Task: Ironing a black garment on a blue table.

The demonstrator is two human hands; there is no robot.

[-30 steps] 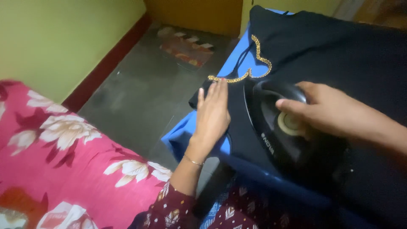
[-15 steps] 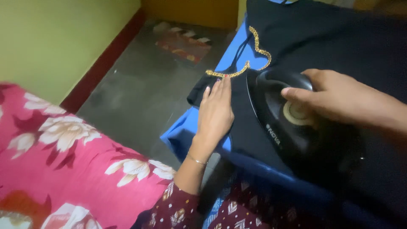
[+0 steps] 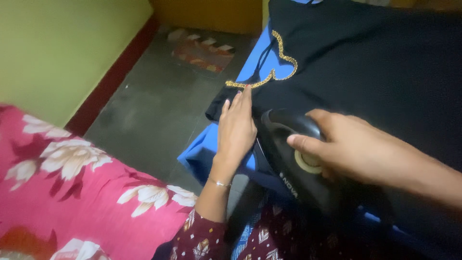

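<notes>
Looking down from the head camera: black iron [image 3: 293,159] resting on a black garment [image 3: 365,62], near the garment's closest edge. Right hand [image 3: 351,147] wrapped around the iron's handle, thumb beside its pale round dial. Left hand [image 3: 236,127] just left of the iron, open and pressed flat on the cloth, fingertips touching gold trim [image 3: 269,77] beyond the iron. Blue cover [image 3: 202,149] showing under the garment, left of the iron. Pink floral bedding [image 3: 72,188] well left. Iron probably heavy, rigid, hot underneath: best gripped by the handle only. Garment soft, limp, likely to shift unless pinned.
</notes>
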